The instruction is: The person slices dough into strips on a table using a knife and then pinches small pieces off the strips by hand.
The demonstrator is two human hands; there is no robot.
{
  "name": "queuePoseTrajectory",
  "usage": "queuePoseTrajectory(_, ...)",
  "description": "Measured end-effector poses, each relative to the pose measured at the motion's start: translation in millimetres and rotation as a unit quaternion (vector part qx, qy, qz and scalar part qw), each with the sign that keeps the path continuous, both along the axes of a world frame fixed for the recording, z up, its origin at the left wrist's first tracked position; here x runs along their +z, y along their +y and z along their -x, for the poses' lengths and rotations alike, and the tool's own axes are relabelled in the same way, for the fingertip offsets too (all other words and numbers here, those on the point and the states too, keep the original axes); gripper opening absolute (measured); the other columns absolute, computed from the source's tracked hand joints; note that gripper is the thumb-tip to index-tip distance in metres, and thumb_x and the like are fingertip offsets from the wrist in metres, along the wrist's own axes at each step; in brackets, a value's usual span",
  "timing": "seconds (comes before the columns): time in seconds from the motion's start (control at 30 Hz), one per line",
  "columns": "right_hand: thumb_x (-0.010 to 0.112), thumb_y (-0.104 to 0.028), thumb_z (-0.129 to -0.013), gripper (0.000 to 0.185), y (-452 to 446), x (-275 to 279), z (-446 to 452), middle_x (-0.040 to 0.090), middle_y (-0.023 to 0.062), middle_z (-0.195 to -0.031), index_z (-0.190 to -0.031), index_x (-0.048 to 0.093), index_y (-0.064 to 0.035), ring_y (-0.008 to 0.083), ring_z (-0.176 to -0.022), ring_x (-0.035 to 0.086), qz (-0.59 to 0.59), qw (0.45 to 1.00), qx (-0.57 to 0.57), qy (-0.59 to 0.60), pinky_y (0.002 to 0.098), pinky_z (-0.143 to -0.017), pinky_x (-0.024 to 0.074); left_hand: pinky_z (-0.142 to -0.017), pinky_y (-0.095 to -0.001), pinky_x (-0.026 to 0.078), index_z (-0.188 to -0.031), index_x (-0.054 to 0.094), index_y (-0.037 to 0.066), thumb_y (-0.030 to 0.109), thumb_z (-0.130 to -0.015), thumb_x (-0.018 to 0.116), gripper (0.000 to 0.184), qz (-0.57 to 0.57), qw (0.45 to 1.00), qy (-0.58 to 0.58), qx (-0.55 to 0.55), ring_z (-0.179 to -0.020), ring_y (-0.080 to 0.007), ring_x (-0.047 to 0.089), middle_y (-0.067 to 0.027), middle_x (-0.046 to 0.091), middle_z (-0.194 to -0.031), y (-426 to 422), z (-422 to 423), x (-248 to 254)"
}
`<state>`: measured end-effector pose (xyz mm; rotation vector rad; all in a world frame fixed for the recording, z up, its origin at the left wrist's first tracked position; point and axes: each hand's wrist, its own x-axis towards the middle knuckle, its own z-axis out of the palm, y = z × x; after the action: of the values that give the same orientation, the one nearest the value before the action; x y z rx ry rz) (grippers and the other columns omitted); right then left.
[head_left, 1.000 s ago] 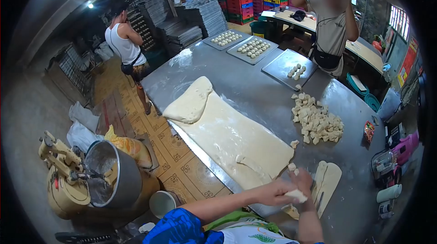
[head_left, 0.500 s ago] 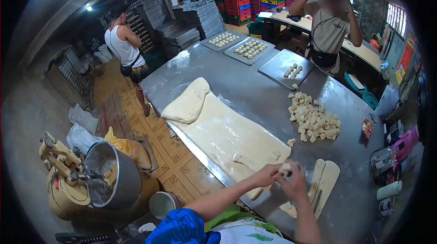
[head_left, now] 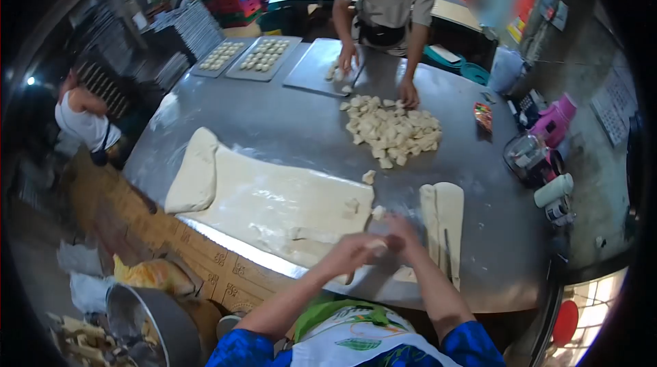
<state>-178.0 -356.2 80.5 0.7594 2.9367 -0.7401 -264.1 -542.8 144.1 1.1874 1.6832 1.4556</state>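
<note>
My left hand [head_left: 354, 255] is closed around a piece of dough [head_left: 376, 246], above the near edge of the large dough sheet [head_left: 274, 199]. Close beside it, my right hand [head_left: 400, 235] is blurred. A small dough lump [head_left: 378, 212] shows at its fingertips, and whether the fingers grip it is unclear. The sheet lies flat on the metal table [head_left: 287, 127], with a thick folded part [head_left: 193, 172] at its left end. On the right, a long dough slab [head_left: 448, 213] has a thin dark blade-like tool [head_left: 447, 249] on it.
Across the table, a person's hands [head_left: 408, 93] are at a dough-piece heap [head_left: 393, 131] and a tray [head_left: 308, 69]. Two trays [head_left: 263, 59] of dough balls stand further left. A pink jug [head_left: 554, 120] and bottles line the right edge. A mixer bowl [head_left: 147, 322] stands lower left.
My view has shifted, so the table sits further left. My hands have moved slightly apart, and a small lump shows beyond the right one. The person opposite has lowered both hands to the dough and tray.
</note>
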Motion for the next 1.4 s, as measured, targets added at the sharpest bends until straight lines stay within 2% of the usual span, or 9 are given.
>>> queuePoseTrajectory(0.27,0.072,-0.029,-0.086,0.038,-22.5,61.7,-13.1,0.066,0.0111,-0.100,-0.116,0.064,-0.0065,0.0186,-0.081,0.062,0.271,0.942,0.076,0.182,0.0356,-0.071,0.0499,-0.076,-0.0333,0.050,-0.123,0.064,0.005,0.005,-0.084,0.062,0.039,-0.166,0.946,0.168,0.220,-0.081,-0.0235,0.063,-0.0103,0.070,-0.094,36.1,7.2,-19.2)
queuePoseTrajectory(0.33,0.072,-0.023,-0.086,0.032,-13.5,64.6,-16.1,0.066,0.0105,-0.098,-0.113,0.065,-0.0063,0.0214,-0.077,0.061,0.284,0.930,0.085,0.219,0.0351,-0.070,0.0497,-0.072,-0.0337,0.049,-0.123,0.064,0.006,0.007,-0.085,0.061,0.039,0.126,0.989,-0.047,0.064,-0.074,-0.0221,0.060,-0.0098,0.069,-0.088,16.1,20.9,-77.6)
queuePoseTrajectory(0.43,0.069,-0.020,-0.086,0.022,-15.4,51.2,-22.8,0.067,0.0080,-0.085,-0.101,0.068,-0.0046,0.0271,-0.069,0.061,0.023,0.942,0.098,0.322,0.0375,-0.065,0.0488,-0.068,-0.0333,0.048,-0.121,0.066,0.006,0.006,-0.086,0.060,0.035,0.042,0.991,0.073,0.105,-0.070,-0.0202,0.057,-0.0102,0.068,-0.086,24.9,-13.0,-49.9)
queuePoseTrajectory(0.6,0.066,-0.025,-0.086,0.022,-20.1,65.6,-24.2,0.067,0.0120,-0.080,-0.094,0.067,-0.0038,0.0335,-0.067,0.062,0.096,0.890,0.115,0.431,0.0417,-0.065,0.0488,-0.066,-0.0324,0.047,-0.119,0.067,0.007,0.005,-0.087,0.058,0.033,0.037,0.995,0.054,0.071,-0.069,-0.0192,0.057,-0.0104,0.068,-0.084,21.9,-15.3,-3.2)
queuePoseTrajectory(0.87,0.060,-0.047,-0.084,0.046,30.5,-40.6,-9.1,0.068,0.0186,-0.090,-0.103,0.067,-0.0060,0.0350,-0.074,0.063,0.009,0.997,-0.029,-0.064,0.0445,-0.069,0.0487,-0.067,-0.0334,0.048,-0.120,0.068,0.008,0.002,-0.087,0.058,0.035,-0.094,0.989,0.114,-0.027,-0.069,-0.0232,0.059,-0.0079,0.069,-0.081,6.5,-27.7,-14.8)
queuePoseTrajectory(0.93,0.063,-0.038,-0.085,0.039,28.6,-31.9,-9.0,0.068,0.0172,-0.091,-0.106,0.066,-0.0053,0.0338,-0.077,0.063,0.014,1.000,0.009,0.021,0.0428,-0.070,0.0498,-0.072,-0.0336,0.050,-0.130,0.062,0.007,-0.002,-0.084,0.058,0.047,0.078,0.996,-0.033,-0.012,-0.076,-0.0274,0.062,-0.0118,0.070,-0.100,5.6,-3.9,-9.8)
queuePoseTrajectory(1.03,0.069,-0.020,-0.085,0.030,-9.7,3.8,4.1,0.067,0.0143,-0.094,-0.110,0.065,-0.0040,0.0315,-0.082,0.063,0.078,0.976,0.100,0.178,0.0395,-0.073,0.0518,-0.077,-0.0317,0.049,-0.147,0.044,0.009,-0.005,-0.081,0.057,0.069,-0.104,0.956,0.266,0.067,-0.091,-0.0255,0.059,-0.0200,0.052,-0.133,10.7,34.8,-123.7)
queuePoseTrajectory(1.27,0.069,-0.015,-0.081,0.032,-25.2,52.2,15.3,0.067,0.0121,-0.095,-0.110,0.064,-0.0023,0.0242,-0.079,0.063,0.194,0.944,0.097,0.248,0.0365,-0.070,0.0501,-0.074,-0.0372,0.049,-0.123,0.060,0.006,0.004,-0.087,0.055,0.036,0.144,0.976,-0.162,-0.003,-0.082,-0.0300,0.062,-0.0149,0.068,-0.102,-3.3,36.6,-53.6)
queuePoseTrajectory(1.4,0.071,-0.018,-0.080,0.034,-23.7,60.8,3.7,0.067,0.0159,-0.092,-0.109,0.064,-0.0024,0.0313,-0.078,0.062,0.129,0.955,0.107,0.245,0.0393,-0.071,0.0503,-0.072,-0.0368,0.049,-0.116,0.063,0.005,0.007,-0.091,0.053,0.027,0.048,0.998,0.021,0.032,-0.079,-0.0295,0.062,-0.0129,0.069,-0.092,4.1,18.0,-46.6)
